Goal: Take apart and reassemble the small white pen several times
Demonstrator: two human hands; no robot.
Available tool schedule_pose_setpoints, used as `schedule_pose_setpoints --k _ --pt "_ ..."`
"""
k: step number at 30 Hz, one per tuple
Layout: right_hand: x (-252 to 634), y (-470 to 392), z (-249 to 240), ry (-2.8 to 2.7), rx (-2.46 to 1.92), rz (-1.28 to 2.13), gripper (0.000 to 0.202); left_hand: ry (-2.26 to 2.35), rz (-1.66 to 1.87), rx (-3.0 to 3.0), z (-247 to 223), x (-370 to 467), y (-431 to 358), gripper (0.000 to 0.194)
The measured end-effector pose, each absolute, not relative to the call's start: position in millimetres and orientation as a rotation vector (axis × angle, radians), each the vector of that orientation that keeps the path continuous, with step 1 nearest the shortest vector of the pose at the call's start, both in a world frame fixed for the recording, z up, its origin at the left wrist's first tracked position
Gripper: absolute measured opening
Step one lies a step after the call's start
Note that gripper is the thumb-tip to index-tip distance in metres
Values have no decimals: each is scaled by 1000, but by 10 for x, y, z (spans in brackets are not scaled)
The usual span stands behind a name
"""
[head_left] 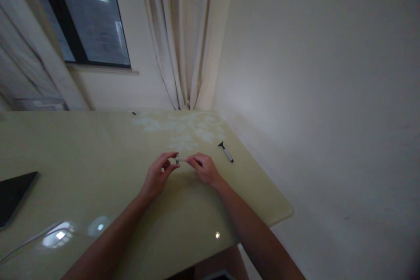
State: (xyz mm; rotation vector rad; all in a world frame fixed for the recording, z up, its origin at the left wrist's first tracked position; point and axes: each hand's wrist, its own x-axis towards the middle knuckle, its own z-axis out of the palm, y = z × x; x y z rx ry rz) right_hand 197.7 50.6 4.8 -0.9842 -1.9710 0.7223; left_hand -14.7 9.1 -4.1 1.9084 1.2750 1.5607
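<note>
Both my hands meet over the table around a small T-shaped thing that looks like a razor (182, 159), with a pale handle and a short, dark metallic head set crosswise. My left hand (159, 170) pinches the head at its two ends between thumb and fingers. From the other side, my right hand (204, 168) is closed round the handle's end, and the fingers hide part of it. Right of my hands lies another razor (226, 153), with a grey handle and black head, pointing away from me. No hand touches that one.
The pale, glossy table (108, 148) has a leaf pattern at the back. A dark flat device (16, 194) and a white cable (31, 239) lie at left. A tiny black piece (134, 113) sits by the far edge. A wall (315, 96) borders the right side.
</note>
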Motion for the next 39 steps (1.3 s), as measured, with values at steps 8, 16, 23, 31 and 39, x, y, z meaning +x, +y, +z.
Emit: schedule_pose_setpoints --k 8,16,23,31,39 --pt "1976 493 51 -2005 -950 734 47 1301 1555 1925 -43 -168 94 30" --pt "1974 498 54 -1988 -966 708 50 1302 1564 1896 -40 -173 95 31" --pt "1991 524 24 -2021 -908 678 49 1307 1568 1915 -29 -173 88 31" --pt "2006 523 39 -1994 -927 662 48 1290 1590 2001 -18 -174 77 30" --pt "2006 517 26 -1989 -913 689 48 1316 1636 2017 -15 -161 75 29"
